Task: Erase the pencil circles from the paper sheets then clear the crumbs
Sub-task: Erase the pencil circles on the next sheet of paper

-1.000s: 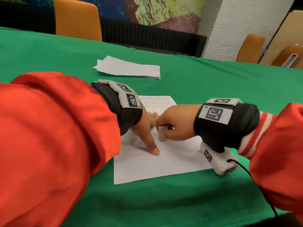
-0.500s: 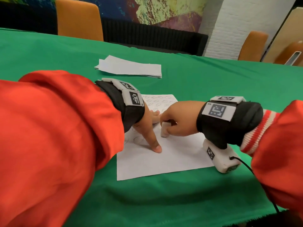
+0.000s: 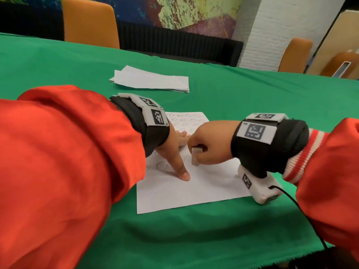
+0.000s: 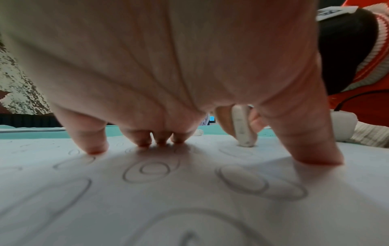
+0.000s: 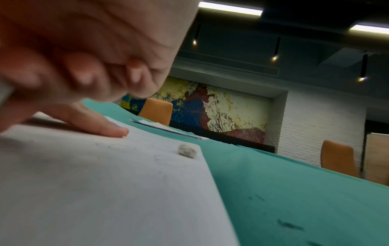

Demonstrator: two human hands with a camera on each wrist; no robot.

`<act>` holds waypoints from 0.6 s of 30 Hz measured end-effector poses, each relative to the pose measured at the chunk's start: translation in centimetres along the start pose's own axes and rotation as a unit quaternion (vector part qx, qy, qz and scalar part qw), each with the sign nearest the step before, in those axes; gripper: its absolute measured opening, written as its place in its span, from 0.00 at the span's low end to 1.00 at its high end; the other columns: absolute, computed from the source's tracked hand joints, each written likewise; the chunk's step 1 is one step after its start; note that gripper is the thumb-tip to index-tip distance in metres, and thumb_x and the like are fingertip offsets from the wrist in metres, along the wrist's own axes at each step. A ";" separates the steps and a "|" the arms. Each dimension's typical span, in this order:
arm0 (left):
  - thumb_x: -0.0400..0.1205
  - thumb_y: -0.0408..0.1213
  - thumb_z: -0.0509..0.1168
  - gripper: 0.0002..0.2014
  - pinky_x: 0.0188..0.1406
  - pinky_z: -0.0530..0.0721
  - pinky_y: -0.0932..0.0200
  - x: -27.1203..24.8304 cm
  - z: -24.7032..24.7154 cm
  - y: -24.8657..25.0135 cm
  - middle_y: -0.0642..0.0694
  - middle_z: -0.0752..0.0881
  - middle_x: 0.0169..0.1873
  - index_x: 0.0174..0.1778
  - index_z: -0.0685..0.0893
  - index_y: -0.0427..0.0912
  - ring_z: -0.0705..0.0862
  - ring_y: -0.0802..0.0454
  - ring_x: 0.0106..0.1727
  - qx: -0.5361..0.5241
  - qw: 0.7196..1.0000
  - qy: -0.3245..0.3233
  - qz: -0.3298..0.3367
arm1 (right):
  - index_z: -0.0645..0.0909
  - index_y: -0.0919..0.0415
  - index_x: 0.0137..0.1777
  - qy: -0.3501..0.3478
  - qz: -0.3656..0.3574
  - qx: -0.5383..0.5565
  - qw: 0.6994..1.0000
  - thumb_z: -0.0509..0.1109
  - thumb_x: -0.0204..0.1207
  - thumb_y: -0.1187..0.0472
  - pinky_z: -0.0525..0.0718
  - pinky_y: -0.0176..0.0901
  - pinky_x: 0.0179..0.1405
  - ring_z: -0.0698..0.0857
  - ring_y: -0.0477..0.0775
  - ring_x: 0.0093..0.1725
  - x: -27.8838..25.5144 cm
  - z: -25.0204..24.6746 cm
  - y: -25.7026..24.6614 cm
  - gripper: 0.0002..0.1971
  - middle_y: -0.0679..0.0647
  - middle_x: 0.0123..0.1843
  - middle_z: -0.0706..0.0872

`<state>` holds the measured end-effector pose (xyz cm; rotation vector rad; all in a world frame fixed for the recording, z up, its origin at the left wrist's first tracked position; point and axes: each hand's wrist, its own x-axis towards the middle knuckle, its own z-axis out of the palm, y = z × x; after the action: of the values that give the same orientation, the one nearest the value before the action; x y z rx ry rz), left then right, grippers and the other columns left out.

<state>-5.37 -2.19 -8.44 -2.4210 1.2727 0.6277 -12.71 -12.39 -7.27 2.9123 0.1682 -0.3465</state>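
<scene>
- Paper sheet (image 3: 194,189) lies flat on the green tablecloth (image 3: 252,98), near the tabletop's near edge; pencil circles (image 4: 151,169) cover its far and left parts, the near right part is blank.
- Left hand (image 3: 171,150) — fingers spread, tips pressed onto the sheet, thumb (image 4: 311,149) planted apart from the rest.
- Right hand (image 3: 211,142) pinches a white eraser (image 3: 194,155) upright, its lower end touching the sheet just beside the left thumb.
- Small second eraser piece (image 5: 187,150) sits at the sheet's far right corner.
- Dark crumbs (image 5: 290,224) lie on the cloth off the sheet's right edge.
- Paper stack (image 3: 149,80) rests farther in, well apart from the sheet.
- Orange chair (image 3: 91,22) stands beyond the far edge.
</scene>
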 end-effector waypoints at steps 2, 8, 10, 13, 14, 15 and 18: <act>0.73 0.66 0.65 0.53 0.79 0.46 0.48 0.1 0.1 -0.1 0.51 0.39 0.83 0.82 0.34 0.56 0.46 0.49 0.84 0.003 1.000 0.000 -0.001 | 0.70 0.49 0.28 -0.017 0.002 0.023 1.000 0.63 0.75 0.54 0.70 0.39 0.28 0.71 0.44 0.29 -0.2 0.0 0.1 0.13 0.46 0.29 0.75; 0.73 0.66 0.64 0.54 0.79 0.47 0.49 0.1 0.0 0.0 0.52 0.38 0.83 0.83 0.34 0.53 0.46 0.50 0.84 0.007 1.000 0.001 -0.010 | 0.75 0.52 0.34 0.021 0.033 -0.007 0.999 0.61 0.75 0.56 0.69 0.38 0.29 0.75 0.52 0.35 0.3 0.0 0.2 0.08 0.46 0.31 0.76; 0.73 0.67 0.64 0.55 0.79 0.46 0.49 0.1 0.1 -0.1 0.52 0.37 0.83 0.83 0.33 0.53 0.45 0.50 0.84 0.009 1.000 0.001 -0.009 | 0.73 0.50 0.31 -0.011 0.019 0.023 0.999 0.63 0.75 0.54 0.70 0.38 0.29 0.74 0.48 0.32 0.0 0.1 0.4 0.11 0.46 0.30 0.76; 0.73 0.68 0.63 0.55 0.79 0.44 0.50 0.3 0.2 -0.2 0.52 0.36 0.83 0.83 0.33 0.50 0.44 0.51 0.84 0.018 1.000 0.002 -0.013 | 0.73 0.50 0.29 -0.010 0.030 0.026 0.999 0.64 0.75 0.53 0.70 0.38 0.28 0.73 0.46 0.30 0.0 0.0 0.5 0.12 0.46 0.30 0.76; 0.73 0.68 0.63 0.55 0.79 0.44 0.50 0.3 0.2 -0.2 0.52 0.36 0.83 0.83 0.33 0.50 0.44 0.52 0.84 0.017 1.000 0.001 -0.015 | 0.73 0.51 0.30 0.003 0.041 0.015 0.999 0.63 0.75 0.54 0.69 0.38 0.28 0.73 0.47 0.31 0.1 0.1 0.5 0.12 0.46 0.30 0.76; 0.73 0.67 0.63 0.55 0.80 0.44 0.51 0.2 0.2 -0.1 0.52 0.36 0.83 0.83 0.33 0.50 0.43 0.52 0.84 0.015 1.000 0.001 -0.017 | 0.73 0.52 0.30 0.017 0.049 0.005 0.999 0.62 0.74 0.55 0.69 0.38 0.28 0.73 0.49 0.31 0.3 0.1 0.5 0.11 0.46 0.29 0.76; 0.73 0.67 0.63 0.55 0.80 0.43 0.50 0.3 0.2 -0.2 0.52 0.36 0.83 0.83 0.33 0.50 0.43 0.52 0.84 0.010 1.000 -0.002 -0.014 | 0.75 0.52 0.32 0.005 0.035 0.019 0.999 0.63 0.74 0.55 0.69 0.38 0.28 0.72 0.48 0.30 0.2 0.2 0.5 0.09 0.47 0.29 0.76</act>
<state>-5.12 -2.23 -8.71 -2.4156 1.2351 0.6078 -12.53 -12.87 -7.40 2.9498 0.0622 -0.3261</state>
